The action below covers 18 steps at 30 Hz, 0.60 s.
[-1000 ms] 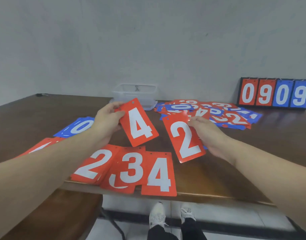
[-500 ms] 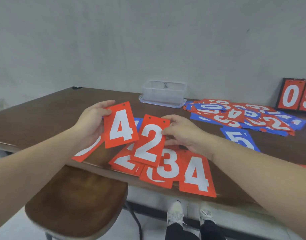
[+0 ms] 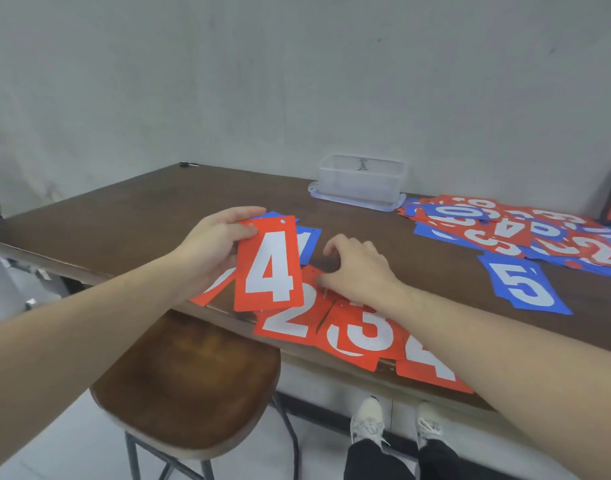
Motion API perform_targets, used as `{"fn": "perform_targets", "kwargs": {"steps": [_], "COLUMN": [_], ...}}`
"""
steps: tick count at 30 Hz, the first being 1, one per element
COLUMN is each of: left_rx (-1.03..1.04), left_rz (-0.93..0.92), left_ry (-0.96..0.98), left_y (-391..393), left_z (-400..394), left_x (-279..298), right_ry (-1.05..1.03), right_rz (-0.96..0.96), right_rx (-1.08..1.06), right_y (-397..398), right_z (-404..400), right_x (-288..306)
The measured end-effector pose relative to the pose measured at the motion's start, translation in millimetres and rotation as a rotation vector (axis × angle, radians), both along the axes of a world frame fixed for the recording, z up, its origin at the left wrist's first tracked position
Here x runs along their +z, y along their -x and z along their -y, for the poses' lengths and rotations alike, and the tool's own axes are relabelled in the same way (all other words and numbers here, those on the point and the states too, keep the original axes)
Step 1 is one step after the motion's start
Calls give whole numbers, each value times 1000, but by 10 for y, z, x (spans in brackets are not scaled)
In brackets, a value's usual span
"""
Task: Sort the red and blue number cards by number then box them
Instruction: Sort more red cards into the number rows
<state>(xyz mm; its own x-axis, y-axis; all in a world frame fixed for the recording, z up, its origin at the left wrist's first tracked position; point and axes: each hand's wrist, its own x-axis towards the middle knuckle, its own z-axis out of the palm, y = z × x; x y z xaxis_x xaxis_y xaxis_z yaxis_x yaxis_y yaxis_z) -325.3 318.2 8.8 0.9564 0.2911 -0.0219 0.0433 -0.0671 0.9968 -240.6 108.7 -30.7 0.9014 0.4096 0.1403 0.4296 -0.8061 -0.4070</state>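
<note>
Left hand point(image 3: 212, 249) pinching a raised red 4 card point(image 3: 268, 269) by its top corner — right hand point(image 3: 357, 268), fingers curled, pressing the red 2 card point(image 3: 290, 322) at the table's point(image 3: 130, 223) near edge, clear box point(image 3: 361, 180) far back, unsorted pile point(image 3: 525, 233) right.

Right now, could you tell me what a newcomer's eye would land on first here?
Most likely the red 4 card that the left hand holds up over the table's near edge. Just beside it, the right hand rests on a row of red cards showing 2, 3 and 4 along that edge. Further right lie a lone blue 5 card and a jumbled pile of red and blue cards, with a clear plastic box by the wall.
</note>
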Motion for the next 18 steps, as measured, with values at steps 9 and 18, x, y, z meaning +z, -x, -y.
{"fn": "perform_targets", "kwargs": {"steps": [9, 18], "left_rx": [-333, -600], "left_rz": [-20, -33], "left_ry": [-106, -396], "left_y": [-229, -538], "left_z": [732, 1797], "left_x": [-63, -176], "right_ry": [-261, -257], "right_rz": [64, 44], "right_rx": [-82, -260], "right_y": [-54, 22], "right_z": [866, 1973], "right_x": [182, 182]}}
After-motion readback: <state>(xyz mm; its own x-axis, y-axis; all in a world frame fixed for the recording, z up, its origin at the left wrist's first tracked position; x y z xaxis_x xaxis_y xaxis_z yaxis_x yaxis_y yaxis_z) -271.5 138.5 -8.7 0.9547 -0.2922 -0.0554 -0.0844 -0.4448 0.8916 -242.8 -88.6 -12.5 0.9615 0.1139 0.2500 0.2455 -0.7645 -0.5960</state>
